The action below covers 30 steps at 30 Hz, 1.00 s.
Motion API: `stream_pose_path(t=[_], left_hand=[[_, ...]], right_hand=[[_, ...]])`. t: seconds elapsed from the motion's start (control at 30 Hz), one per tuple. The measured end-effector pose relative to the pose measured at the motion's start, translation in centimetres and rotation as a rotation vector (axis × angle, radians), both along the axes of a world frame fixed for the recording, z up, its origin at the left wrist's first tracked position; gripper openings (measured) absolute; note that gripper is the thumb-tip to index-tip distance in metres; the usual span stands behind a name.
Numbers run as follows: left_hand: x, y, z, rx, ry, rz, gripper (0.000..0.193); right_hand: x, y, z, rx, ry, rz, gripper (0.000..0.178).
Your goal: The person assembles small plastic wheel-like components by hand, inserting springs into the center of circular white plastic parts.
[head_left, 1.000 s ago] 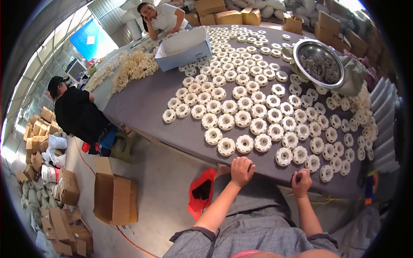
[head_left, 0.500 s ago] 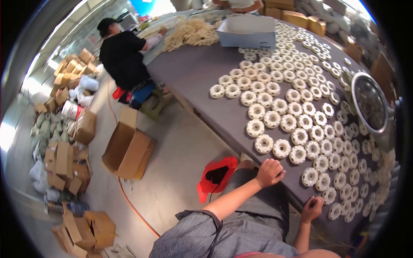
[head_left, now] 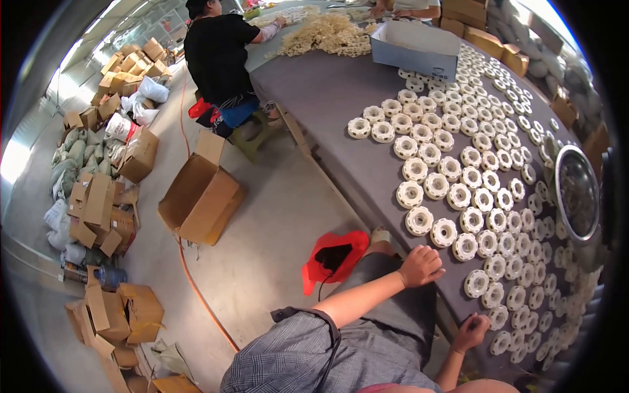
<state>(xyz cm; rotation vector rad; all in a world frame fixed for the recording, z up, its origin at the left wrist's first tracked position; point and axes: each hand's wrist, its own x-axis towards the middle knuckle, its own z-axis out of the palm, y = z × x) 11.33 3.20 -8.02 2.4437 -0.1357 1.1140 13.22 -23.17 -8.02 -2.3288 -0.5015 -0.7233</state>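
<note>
My left hand [head_left: 421, 266] rests on the near edge of the dark grey table, its fingers curled in and nothing seen in them. Close to the same edge, further right, my right hand [head_left: 472, 333] is also curled closed, with no object showing. Many white, notched, ring-shaped parts [head_left: 444, 232] lie flat in loose rows on the tabletop [head_left: 327, 108]. Nearest to my left hand are the rings along the edge of the layout. Another ring [head_left: 476, 283] lies between and beyond my two hands. Neither hand touches a ring, as far as I can see.
A blue-grey box [head_left: 416, 49] and a pile of cream-coloured parts [head_left: 324, 36] sit at the far end. A metal bowl [head_left: 576, 193] stands at the right. A co-worker [head_left: 223, 59] sits far left. An open carton [head_left: 200, 196] and an orange cable [head_left: 190, 281] lie on the floor.
The view has shifted, so the table and the co-worker appear further right. My left hand stays at the table edge with its fingers curled. My right hand's fingers look more closed.
</note>
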Motion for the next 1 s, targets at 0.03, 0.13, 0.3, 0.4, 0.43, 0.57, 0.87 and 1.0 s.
stream_pose_path(t=[0.03,0.13,0.3,0.4,0.43,0.57,0.87,1.0], left_hand=[[0.0,0.1,0.2,0.008,-0.013,-0.001,0.022],[-0.1,0.1,0.2,0.005,-0.012,-0.017,0.022],[-0.1,0.1,0.1,0.009,-0.008,-0.023,0.022],[-0.1,0.1,0.1,0.003,-0.002,-0.027,0.022],[-0.2,0.1,0.1,-0.003,0.007,-0.028,0.022],[-0.1,0.1,0.3,0.000,-0.009,-0.022,0.022],[-0.2,0.2,-0.2,-0.012,0.036,-0.036,0.021],[-0.2,0.2,-0.1,-0.007,0.023,-0.036,0.021]], right_hand=[[0.0,-0.1,-0.1,0.003,-0.004,0.010,0.014],[0.0,0.0,0.1,-0.005,-0.015,0.011,0.014],[-0.2,0.1,0.5,0.003,0.036,-0.015,0.015],[-0.1,0.2,0.5,-0.008,0.025,-0.015,0.016],[-0.1,0.2,0.4,-0.012,0.014,-0.012,0.016],[0.0,0.1,0.4,-0.008,0.030,-0.024,0.016],[-0.3,0.6,0.9,0.003,0.029,-0.015,0.016],[-0.3,0.3,0.6,-0.015,0.004,-0.013,0.016]])
